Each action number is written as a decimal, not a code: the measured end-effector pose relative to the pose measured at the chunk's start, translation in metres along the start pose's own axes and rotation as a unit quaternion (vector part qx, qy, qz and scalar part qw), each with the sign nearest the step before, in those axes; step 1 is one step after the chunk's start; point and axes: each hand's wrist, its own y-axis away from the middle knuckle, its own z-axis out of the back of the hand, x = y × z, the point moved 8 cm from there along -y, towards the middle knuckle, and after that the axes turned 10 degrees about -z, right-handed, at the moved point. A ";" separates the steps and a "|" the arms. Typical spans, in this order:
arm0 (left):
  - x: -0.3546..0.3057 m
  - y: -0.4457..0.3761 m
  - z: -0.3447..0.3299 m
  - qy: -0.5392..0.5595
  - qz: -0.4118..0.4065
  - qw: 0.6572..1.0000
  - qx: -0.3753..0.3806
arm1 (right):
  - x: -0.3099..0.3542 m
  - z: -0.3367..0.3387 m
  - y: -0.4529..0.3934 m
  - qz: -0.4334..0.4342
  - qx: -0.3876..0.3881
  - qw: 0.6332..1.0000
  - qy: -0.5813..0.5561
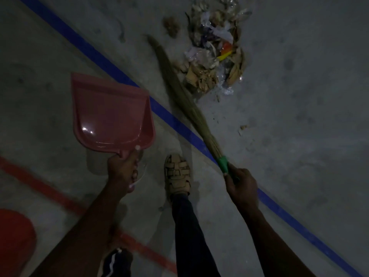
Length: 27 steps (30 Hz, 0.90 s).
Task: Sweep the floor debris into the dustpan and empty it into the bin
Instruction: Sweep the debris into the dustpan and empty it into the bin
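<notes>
A pink dustpan (107, 114) hangs above the floor at the left, mouth facing away, with my left hand (124, 168) shut on its handle. My right hand (241, 186) grips the green handle of a grass broom (179, 90). The broom's bristles stretch up and left, their tip just left of the debris pile (213, 50). That pile of dry leaves, paper, clear plastic and a red-yellow scrap lies at the top centre of the grey floor. A few crumbs (242, 128) lie apart, below the pile. The dustpan holds nothing visible.
A blue line (173, 118) crosses the concrete floor diagonally; a red line (50, 188) runs at lower left. A red rounded object (14, 242), perhaps the bin, sits at the bottom-left edge. My sandalled foot (177, 174) stands between my hands. The scene is dim.
</notes>
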 end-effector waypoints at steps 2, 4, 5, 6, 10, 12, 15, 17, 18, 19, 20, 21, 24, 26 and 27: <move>-0.005 0.002 -0.008 -0.016 -0.007 1.000 0.015 | -0.013 -0.005 -0.002 -0.052 -0.003 0.999 -0.003; -0.006 0.004 -0.014 -0.033 -0.010 0.999 0.025 | -0.023 -0.002 -0.001 -0.093 -0.029 0.995 -0.025; -0.007 0.006 -0.015 -0.042 -0.012 0.999 0.028 | -0.025 0.001 0.002 -0.098 -0.045 0.994 -0.032; -0.007 0.008 -0.017 -0.049 -0.015 0.998 0.030 | -0.026 0.005 0.004 -0.096 -0.060 0.993 -0.032; -0.004 0.020 -0.018 -0.088 -0.006 0.995 0.043 | -0.036 0.022 0.023 -0.077 -0.116 0.990 -0.032; 0.000 0.025 -0.016 -0.098 -0.001 0.994 0.053 | -0.045 0.029 0.037 -0.077 -0.143 0.986 -0.033; 0.004 0.029 -0.014 -0.104 -0.018 0.992 0.068 | -0.058 0.036 0.060 -0.075 -0.183 0.980 -0.039; 0.006 0.031 -0.012 -0.115 -0.025 0.990 0.075 | -0.067 0.038 0.075 -0.079 -0.203 0.975 -0.047; 0.006 0.032 -0.011 -0.119 -0.026 0.989 0.078 | -0.071 0.038 0.083 -0.085 -0.208 0.973 -0.053; 0.006 0.033 -0.011 -0.122 -0.030 0.989 0.080 | -0.075 0.037 0.090 -0.094 -0.210 0.971 -0.058; 0.006 0.035 -0.010 -0.126 -0.036 0.988 0.084 | -0.080 0.037 0.098 -0.108 -0.214 0.969 -0.067; 0.006 0.035 -0.009 -0.127 -0.043 0.987 0.085 | -0.084 0.035 0.102 -0.123 -0.214 0.966 -0.077; 0.004 0.038 -0.009 -0.141 -0.068 0.983 0.096 | -0.101 0.028 0.119 -0.176 -0.220 0.952 -0.117; 0.005 0.040 -0.007 -0.152 -0.077 0.980 0.102 | -0.114 0.020 0.129 -0.212 -0.219 0.942 -0.144; 0.005 0.042 -0.006 -0.156 -0.082 0.979 0.107 | -0.122 0.015 0.135 -0.229 -0.214 0.937 -0.156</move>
